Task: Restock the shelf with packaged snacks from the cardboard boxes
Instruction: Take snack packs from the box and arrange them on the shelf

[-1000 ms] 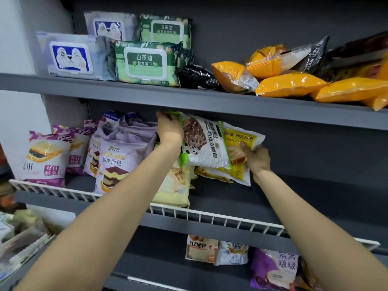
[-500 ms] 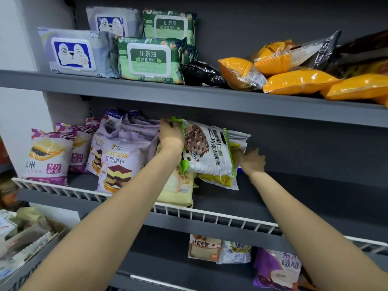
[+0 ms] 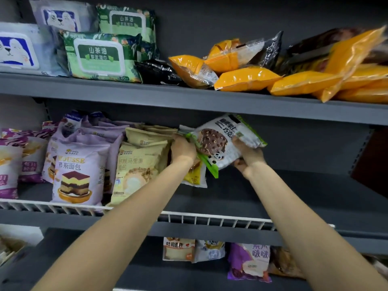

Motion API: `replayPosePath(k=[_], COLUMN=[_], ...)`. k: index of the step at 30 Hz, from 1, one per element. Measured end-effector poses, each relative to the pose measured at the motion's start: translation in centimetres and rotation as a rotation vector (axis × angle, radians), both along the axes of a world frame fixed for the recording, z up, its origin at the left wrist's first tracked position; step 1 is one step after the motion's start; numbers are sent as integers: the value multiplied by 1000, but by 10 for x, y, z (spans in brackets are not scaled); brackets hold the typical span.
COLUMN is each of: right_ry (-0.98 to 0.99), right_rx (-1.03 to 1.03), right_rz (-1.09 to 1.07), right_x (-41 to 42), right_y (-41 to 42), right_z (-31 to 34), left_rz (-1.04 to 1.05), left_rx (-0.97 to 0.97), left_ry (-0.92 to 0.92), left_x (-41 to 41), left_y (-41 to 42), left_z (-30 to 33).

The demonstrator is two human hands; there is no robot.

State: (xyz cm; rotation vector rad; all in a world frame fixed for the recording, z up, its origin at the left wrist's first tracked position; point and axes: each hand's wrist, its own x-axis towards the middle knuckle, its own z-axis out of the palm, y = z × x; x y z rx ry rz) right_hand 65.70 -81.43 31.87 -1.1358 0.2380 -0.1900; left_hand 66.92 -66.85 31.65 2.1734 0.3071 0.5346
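Observation:
Both my hands hold a white-and-green snack packet with a chocolate cookie and a panda printed on it, tilted above the middle shelf. My left hand pinches its left top edge. My right hand grips its lower right side. Behind and below the packet, a yellow packet stands on the shelf, mostly hidden. To the left of my left hand stand beige bread packets and purple mousse bread packets.
A white wire rail runs along the middle shelf's front edge. The top shelf carries wet-wipe packs and orange bags. The bottom shelf holds several packets. The middle shelf's right part is bare dark board.
The view has shifted left and closer. My hands have tilted the cookie packet clockwise and lifted its right end; my right hand moved from behind the packets to its lower right side.

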Motion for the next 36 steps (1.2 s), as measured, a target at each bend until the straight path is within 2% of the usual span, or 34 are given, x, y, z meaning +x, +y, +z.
replayPosePath(k=[1,5,7,9,13,17,20,23,25,29,36], right_ry=[-38,-197,-219,-241,-283,-168,-68,79,61,-69,-80], right_rx=[-85,-483,-628,-724,-866,-969,-1022,-1337,-1585,-1916,-1808], right_rz=[-46,-218,-247,-259,-281,-124,-90,-288,-410,-186,82], right_x=[2,16,22,27,40,67,87,99,98,97,84], right_y=[-11,-43,-49,-52,-59,-63,-61,-55,-52,-48,-46], right_z=[4,18,23,23,14,-7,-21,-44,-60,-80,-68], left_rz=[-24,-147,-212,-262,-277,-228,-210,-200,-203,-200,-199], left_rx=[136,710,900,1026,1083,1044,1010,983,990,997,940], left_ry=[17,-133,-157,-75,53,77,69,64,72,96,134], left_x=[3,5,11,20,32,38,38,38,36,34,24], left_y=[1,3,3,2,1,1,-2,-4,-5,-6,-12], left_z=[-3,-12,-11,-10,-16,-26,-31,-33,-32,-30,-30])
